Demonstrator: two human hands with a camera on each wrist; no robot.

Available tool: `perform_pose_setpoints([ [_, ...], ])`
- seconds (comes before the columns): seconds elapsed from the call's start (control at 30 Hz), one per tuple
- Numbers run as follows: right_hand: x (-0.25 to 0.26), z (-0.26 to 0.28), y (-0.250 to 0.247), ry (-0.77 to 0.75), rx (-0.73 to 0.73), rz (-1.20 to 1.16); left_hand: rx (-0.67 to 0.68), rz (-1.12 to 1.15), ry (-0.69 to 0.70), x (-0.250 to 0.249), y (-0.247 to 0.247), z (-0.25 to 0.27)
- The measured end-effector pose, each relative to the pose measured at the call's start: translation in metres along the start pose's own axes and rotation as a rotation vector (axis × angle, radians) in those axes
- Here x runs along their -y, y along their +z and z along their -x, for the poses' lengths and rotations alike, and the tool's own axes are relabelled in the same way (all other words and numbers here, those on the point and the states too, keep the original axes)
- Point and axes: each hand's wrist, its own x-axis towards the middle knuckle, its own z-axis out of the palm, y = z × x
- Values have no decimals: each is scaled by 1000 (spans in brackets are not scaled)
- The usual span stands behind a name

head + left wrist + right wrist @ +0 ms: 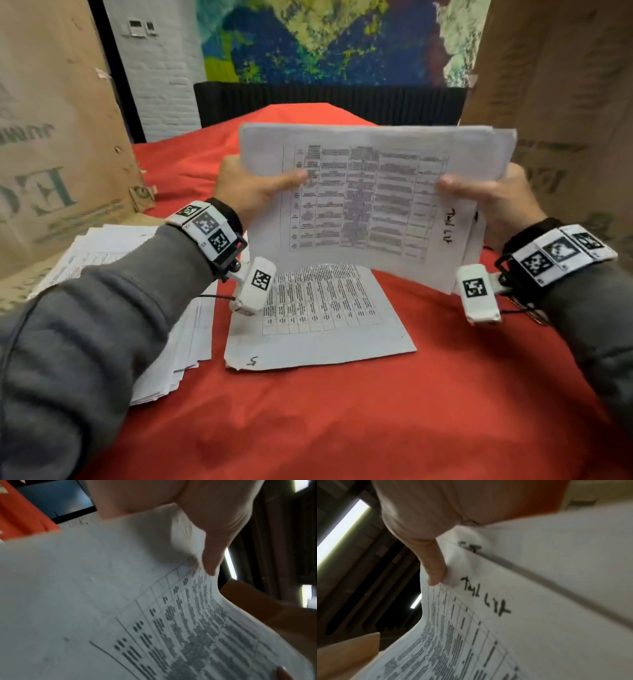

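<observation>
Both hands hold a sheaf (370, 198) of printed papers up in the air above the red cloth (376, 428), tilted with its top edge away from the person. The left hand (246, 192) grips the sheaf's left edge, thumb pressed flat across the front page and fingers curled behind it. The right hand (496, 202) grips the right edge in the same way, thumb on the front and fingers hidden behind. The front page carries a printed table, and a handwritten note runs along its right margin, just beside the right thumb. In the wrist views the page bows a little between the two thumbs, and the edges of the pages behind it stick out on the right. Under the sheaf a single sheet (318, 325), also printed with a table and marked with a handwritten 5 near its front corner, lies flat on the cloth. Just left of that sheet, partly under the left sleeve, is a loose pile (191, 335) of more papers. Cardboard panels (51, 137) stand at both sides of the table
</observation>
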Motion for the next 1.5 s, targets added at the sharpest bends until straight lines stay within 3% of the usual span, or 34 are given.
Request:
perform_pose_setpoints([
  [0.13,16,-6,-6,3,8,-31,-112,73,12,-7,-2,-4],
  [0.3,-6,10,-12,101,107,-30,-18,76,-138,20,-9,7],
  [0.53,11,-2,-8,28,77,-146,-38,236,-126,11,-15,-5],
  [0.67,-18,1,-13,158,162,-43,62,120,-166,24,-21,9],
  [0.73,-33,4,-10,178,136,-58,30,127,-160,27,-14,15],
  [0.9,-19,-5,-7,97,130,-167,43,220,-108,21,-18,0],
  [1.07,-32,2,-6,114,165,-89,128,128,-89,29,-12,7],
  [1.17,-23,1,-3,96,205,-85,102,116,-58,19,-8,3],
  [1.33,-20,0,-13,76,74,-19,27,61,-91,16,-12,0],
  [1.5,-29,1,-11,66,88,-26,37,32,-85,27,-6,8],
])
